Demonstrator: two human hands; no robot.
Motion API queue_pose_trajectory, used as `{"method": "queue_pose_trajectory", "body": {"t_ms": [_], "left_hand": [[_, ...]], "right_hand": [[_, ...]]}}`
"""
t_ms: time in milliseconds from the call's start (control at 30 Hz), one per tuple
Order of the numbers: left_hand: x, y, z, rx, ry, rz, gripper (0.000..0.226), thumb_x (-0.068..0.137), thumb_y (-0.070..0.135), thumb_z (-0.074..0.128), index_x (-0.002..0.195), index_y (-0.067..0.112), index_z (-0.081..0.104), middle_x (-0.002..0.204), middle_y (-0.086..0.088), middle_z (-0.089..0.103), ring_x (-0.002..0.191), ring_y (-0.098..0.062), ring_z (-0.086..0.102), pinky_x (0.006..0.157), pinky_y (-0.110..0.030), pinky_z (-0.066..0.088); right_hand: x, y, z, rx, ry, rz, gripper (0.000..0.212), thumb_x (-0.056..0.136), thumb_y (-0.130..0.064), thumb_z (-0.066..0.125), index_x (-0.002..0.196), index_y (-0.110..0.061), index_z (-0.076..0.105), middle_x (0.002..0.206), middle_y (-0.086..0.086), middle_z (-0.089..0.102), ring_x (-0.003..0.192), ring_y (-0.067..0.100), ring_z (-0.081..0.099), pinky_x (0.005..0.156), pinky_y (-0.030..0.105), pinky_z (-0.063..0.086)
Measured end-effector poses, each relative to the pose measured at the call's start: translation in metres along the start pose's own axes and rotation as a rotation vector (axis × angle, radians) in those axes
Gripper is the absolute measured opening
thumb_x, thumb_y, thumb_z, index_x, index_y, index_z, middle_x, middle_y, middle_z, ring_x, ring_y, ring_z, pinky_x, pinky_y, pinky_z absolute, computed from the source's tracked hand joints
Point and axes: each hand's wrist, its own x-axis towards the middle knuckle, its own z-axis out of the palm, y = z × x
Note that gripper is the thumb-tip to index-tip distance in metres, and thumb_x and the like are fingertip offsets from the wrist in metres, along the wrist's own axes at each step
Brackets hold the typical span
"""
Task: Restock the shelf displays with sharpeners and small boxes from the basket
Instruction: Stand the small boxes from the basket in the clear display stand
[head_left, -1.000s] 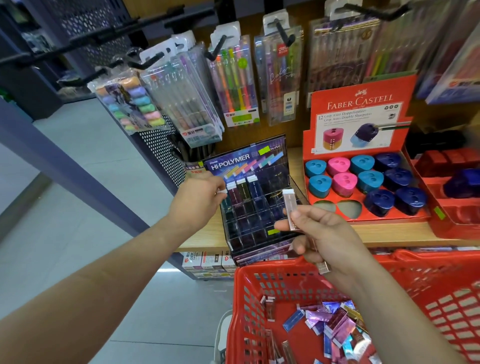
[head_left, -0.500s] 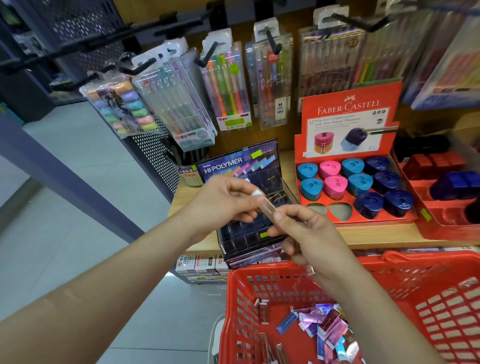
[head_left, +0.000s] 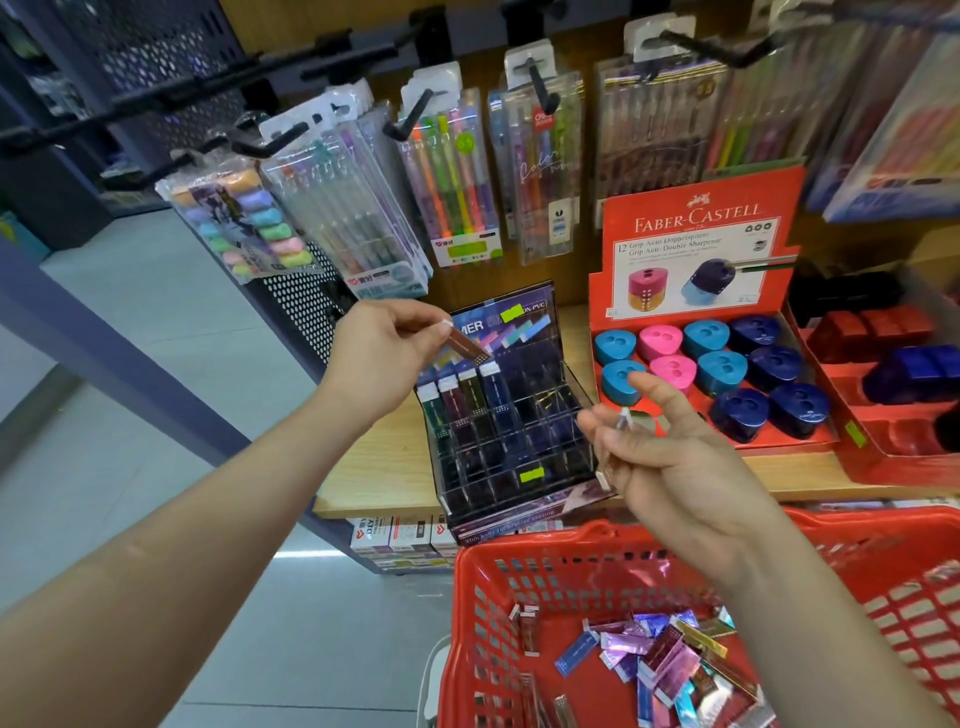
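Note:
My left hand (head_left: 382, 351) pinches a slim brown small box (head_left: 467, 347) just above the back row of the clear HI-POLYMER display rack (head_left: 511, 457), where several boxes (head_left: 470, 395) stand in slots. My right hand (head_left: 670, 462) hovers in front of the rack's right side, holding another slim box (head_left: 613, 452) against the palm with index finger extended. Below, the red basket (head_left: 545, 582) holds several shiny small boxes (head_left: 670, 654). The red Faber-Castell tray (head_left: 696, 260) with blue, pink and navy sharpeners (head_left: 719, 364) stands to the right.
Pen packs (head_left: 457, 187) hang on black hooks (head_left: 410, 119) above the wooden shelf (head_left: 384, 467). A second red tray (head_left: 909, 447) with dark sharpeners sits far right. White boxes (head_left: 400, 535) lie on the lower shelf. Grey floor spreads left.
The slim box passed from my right hand to my left, which lifted it up and left toward the rack's back row. My right hand drew back rightward, still holding another box.

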Motion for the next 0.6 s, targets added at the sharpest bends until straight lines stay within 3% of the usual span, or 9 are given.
{"method": "queue_pose_trajectory", "body": {"t_ms": [100,200,300,400,600], "left_hand": [[0.003,0.006,0.010,0.040,0.001,0.029,0.006,0.087,0.015,0.069,0.088,0.015,0.075,0.074,-0.002,0.072,0.065,-0.016,0.066,0.074,-0.038,0.059],[0.009,0.011,0.022,0.095,-0.037,0.071,0.003,0.085,0.016,0.071,0.083,0.017,0.073,0.071,0.002,0.072,0.064,-0.011,0.067,0.071,-0.033,0.059],[0.014,0.014,0.035,0.233,-0.073,0.127,0.003,0.085,0.022,0.072,0.082,0.021,0.071,0.074,0.006,0.070,0.070,-0.009,0.067,0.072,-0.028,0.057],[0.013,0.017,0.047,0.341,-0.117,0.170,0.004,0.088,0.026,0.069,0.089,0.023,0.071,0.083,0.006,0.070,0.076,-0.006,0.064,0.074,-0.024,0.054],[0.016,0.016,0.058,0.432,-0.121,0.202,0.011,0.090,0.027,0.065,0.096,0.021,0.071,0.088,0.004,0.070,0.079,-0.010,0.063,0.076,-0.027,0.055]], "right_hand": [[-0.002,-0.002,0.001,0.027,0.049,-0.047,0.050,0.081,0.018,0.054,0.124,-0.008,0.050,0.090,0.020,0.072,0.086,0.027,0.074,0.062,0.020,0.057],[-0.004,-0.003,0.001,-0.015,0.080,-0.031,0.032,0.085,0.005,0.059,0.115,-0.005,0.059,0.086,0.013,0.075,0.077,0.025,0.074,0.056,0.022,0.058],[-0.005,-0.001,-0.003,-0.129,0.125,-0.003,0.014,0.091,-0.011,0.060,0.104,-0.008,0.065,0.084,0.007,0.075,0.059,0.014,0.070,0.040,0.015,0.047],[-0.003,0.000,-0.005,-0.160,0.148,-0.016,0.015,0.094,-0.016,0.058,0.105,-0.007,0.063,0.074,0.006,0.072,0.049,0.008,0.061,0.034,0.012,0.035],[0.000,0.002,-0.008,-0.127,0.128,0.009,0.011,0.096,-0.009,0.055,0.095,-0.004,0.065,0.077,0.011,0.069,0.056,0.015,0.068,0.047,0.019,0.053]]}}
